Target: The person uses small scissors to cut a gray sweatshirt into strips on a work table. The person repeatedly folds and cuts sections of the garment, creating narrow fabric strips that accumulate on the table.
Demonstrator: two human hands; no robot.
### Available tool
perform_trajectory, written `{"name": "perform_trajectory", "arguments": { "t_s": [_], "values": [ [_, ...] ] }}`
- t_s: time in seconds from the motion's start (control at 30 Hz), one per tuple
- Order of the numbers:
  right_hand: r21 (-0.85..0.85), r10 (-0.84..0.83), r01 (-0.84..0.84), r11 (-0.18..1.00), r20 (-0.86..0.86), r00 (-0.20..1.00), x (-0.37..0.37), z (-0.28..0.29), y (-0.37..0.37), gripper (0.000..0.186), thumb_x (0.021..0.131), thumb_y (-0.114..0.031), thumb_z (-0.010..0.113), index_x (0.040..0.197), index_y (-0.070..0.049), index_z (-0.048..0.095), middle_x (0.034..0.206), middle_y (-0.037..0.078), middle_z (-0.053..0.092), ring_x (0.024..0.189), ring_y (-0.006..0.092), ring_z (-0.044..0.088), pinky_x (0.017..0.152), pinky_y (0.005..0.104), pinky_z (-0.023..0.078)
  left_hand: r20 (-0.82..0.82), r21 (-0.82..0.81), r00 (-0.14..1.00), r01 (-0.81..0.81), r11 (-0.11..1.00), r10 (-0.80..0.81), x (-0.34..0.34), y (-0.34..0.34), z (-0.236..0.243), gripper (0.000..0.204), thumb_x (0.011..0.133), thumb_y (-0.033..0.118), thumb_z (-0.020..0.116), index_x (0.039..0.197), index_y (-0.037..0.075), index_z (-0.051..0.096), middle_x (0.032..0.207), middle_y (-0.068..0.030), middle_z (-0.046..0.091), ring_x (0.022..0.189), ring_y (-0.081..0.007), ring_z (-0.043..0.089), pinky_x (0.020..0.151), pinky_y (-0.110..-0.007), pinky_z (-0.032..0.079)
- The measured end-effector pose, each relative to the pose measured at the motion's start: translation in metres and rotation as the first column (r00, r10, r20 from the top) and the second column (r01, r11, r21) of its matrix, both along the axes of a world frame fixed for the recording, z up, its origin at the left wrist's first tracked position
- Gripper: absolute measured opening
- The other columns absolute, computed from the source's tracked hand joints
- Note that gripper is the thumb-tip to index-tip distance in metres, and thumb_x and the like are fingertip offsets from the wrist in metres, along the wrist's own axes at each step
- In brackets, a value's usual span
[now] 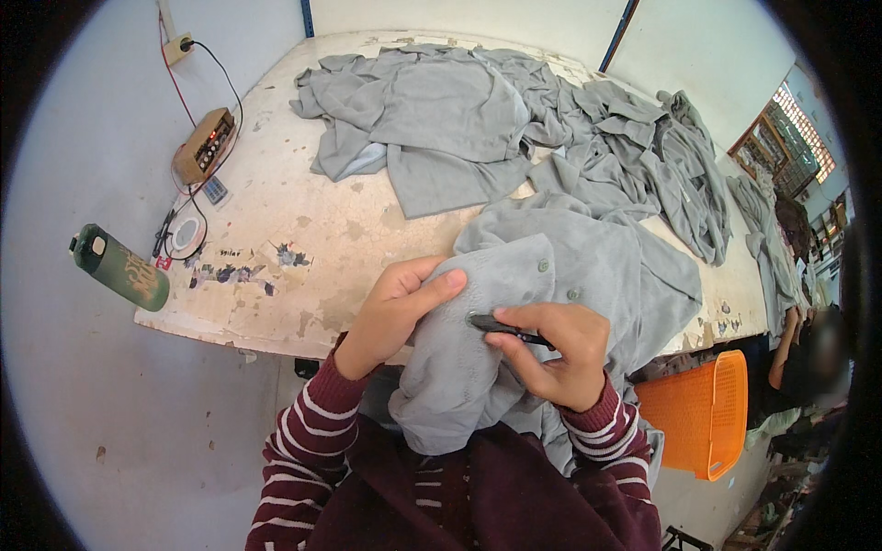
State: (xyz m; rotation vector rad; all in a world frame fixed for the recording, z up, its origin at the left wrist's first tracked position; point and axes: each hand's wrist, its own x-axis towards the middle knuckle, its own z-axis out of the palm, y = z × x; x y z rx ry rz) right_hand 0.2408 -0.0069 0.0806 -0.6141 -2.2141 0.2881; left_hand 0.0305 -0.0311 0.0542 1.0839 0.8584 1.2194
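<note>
A grey garment (499, 268) with buttons lies partly on the table and hangs over its front edge toward my lap. My left hand (404, 308) grips its cloth, the thumb lying on top and the fingers mostly hidden behind. In my right hand (556, 354) is a small black handheld tool (510, 331), pinched between thumb and fingers. It looks like thread snips, but the hand covers too much to be sure. The tool's tip rests at a button (473, 317) on the garment, just right of my left hand. Two more buttons show on the cloth beyond.
Several grey garments (450, 119) are heaped across the table (340, 230). At the left stand a green bottle (124, 268) and a brown box device (204, 145) with cables. An orange basket (698, 413) is below the table's right side. Another person (813, 358) is at far right.
</note>
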Motion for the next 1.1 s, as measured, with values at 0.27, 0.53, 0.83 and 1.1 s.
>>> {"name": "perform_trajectory", "arguments": {
  "t_s": [0.27, 0.53, 0.83, 1.1],
  "values": [
    [-0.44, -0.191, -0.008, 0.898, -0.404, 0.895, 0.023, -0.025, 0.034, 0.032, 0.075, -0.018, 0.077, 0.101, -0.003, 0.066, 0.096, 0.004, 0.067, 0.081, 0.0097, 0.059, 0.068, 0.0222, 0.045, -0.014, 0.047, 0.999, -0.033, 0.998, 0.034, 0.003, -0.006, 0.01, 0.031, 0.096, 0.023, 0.053, 0.106, -0.005, 0.062, 0.09, -0.0023, 0.065, 0.079, -0.0052, 0.057, 0.069, -0.02, 0.046],
    [-0.246, -0.353, 0.469, 0.848, 0.398, 0.847, 0.065, -0.08, 0.051, 0.048, 0.071, -0.025, 0.078, 0.11, -0.002, 0.061, 0.106, 0.013, 0.065, 0.091, 0.0225, 0.064, 0.076, 0.031, 0.05, -0.059, 0.304, 0.997, -0.031, 0.952, 0.052, 0.012, 0.012, 0.012, 0.027, 0.096, 0.022, 0.054, 0.097, -0.004, 0.062, 0.088, 0.0008, 0.063, 0.079, -0.0051, 0.053, 0.07, -0.022, 0.043],
    [-0.668, -0.608, 0.326, 0.669, -0.24, 0.757, 0.297, -0.033, -0.124, 0.052, 0.054, -0.008, 0.076, 0.101, -0.004, 0.056, 0.099, 0.008, 0.057, 0.096, 0.0204, 0.052, 0.091, 0.0349, 0.039, -0.505, 0.534, 0.831, 0.09, 0.84, 0.232, 0.005, 0.081, -0.038, 0.023, 0.09, 0.023, 0.059, 0.09, 0.0, 0.062, 0.086, -0.011, 0.063, 0.082, -0.0226, 0.058, 0.075, -0.032, 0.045],
    [-0.708, -0.958, 0.706, 0.032, 0.18, 0.224, 0.409, 0.002, -0.271, 0.044, 0.061, -0.02, 0.076, 0.093, 0.0, 0.053, 0.082, 0.005, 0.055, 0.073, 0.0171, 0.053, 0.071, 0.0303, 0.045, -0.692, 0.683, 0.273, -0.052, 0.729, 0.668, -0.053, 0.217, -0.077, 0.02, 0.082, 0.007, 0.056, 0.101, 0.007, 0.061, 0.107, -0.0118, 0.06, 0.103, -0.0339, 0.055, 0.086, -0.043, 0.043]
  ]
}}
